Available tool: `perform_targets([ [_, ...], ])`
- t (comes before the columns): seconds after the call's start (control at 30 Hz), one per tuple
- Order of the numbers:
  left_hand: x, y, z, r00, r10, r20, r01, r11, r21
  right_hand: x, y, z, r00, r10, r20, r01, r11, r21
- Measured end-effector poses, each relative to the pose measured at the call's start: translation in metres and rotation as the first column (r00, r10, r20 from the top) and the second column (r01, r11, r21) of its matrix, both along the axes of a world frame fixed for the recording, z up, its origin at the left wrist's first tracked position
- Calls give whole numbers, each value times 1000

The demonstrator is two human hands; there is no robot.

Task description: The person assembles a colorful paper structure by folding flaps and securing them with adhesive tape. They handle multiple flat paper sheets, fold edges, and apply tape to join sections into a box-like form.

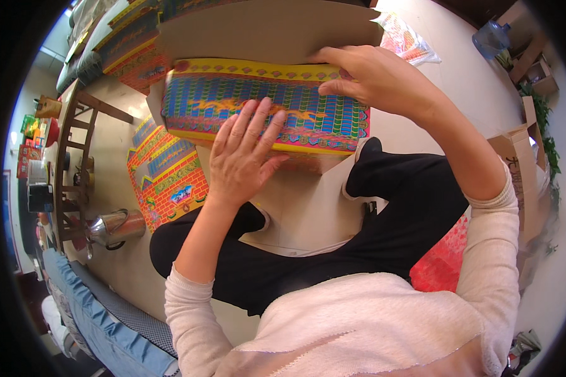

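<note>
A printed cardboard box (pixel 207 85) lies in front of my feet, with a blue and green roof-tile pattern, an orange dragon and yellow borders on its upper face. My left hand (pixel 247 151) rests flat on that face near its lower edge, fingers spread. At the far right of the box, my right hand (pixel 377 80) reaches over the yellow border, thumb above the print and fingertips at the fold. Beyond the fold stands a plain grey-brown cardboard flap (pixel 264 30). Those fingertips are blurred, so a firm grip there cannot be made out.
Flat brick-print cardboard (pixel 170 174) lies on the floor at left, beside a metal kettle (pixel 115 228) and a wooden stand (pixel 78 155). More printed boxes (pixel 132 52) stand at far left. A clear plastic bag (pixel 408 40), water jug (pixel 490 40) and open carton (pixel 519 165) are to the right.
</note>
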State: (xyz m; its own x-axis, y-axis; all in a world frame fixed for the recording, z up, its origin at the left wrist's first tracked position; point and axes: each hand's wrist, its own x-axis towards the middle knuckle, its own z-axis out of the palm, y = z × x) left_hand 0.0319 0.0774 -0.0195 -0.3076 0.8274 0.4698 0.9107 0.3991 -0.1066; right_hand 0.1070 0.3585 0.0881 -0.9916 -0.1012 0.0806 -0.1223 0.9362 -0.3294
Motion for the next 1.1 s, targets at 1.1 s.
perform_targets([
  [1.1, -55, 94, 30, 895, -187, 406, 171, 982, 74, 62, 20, -35, 890, 15, -455, -111, 977, -184],
])
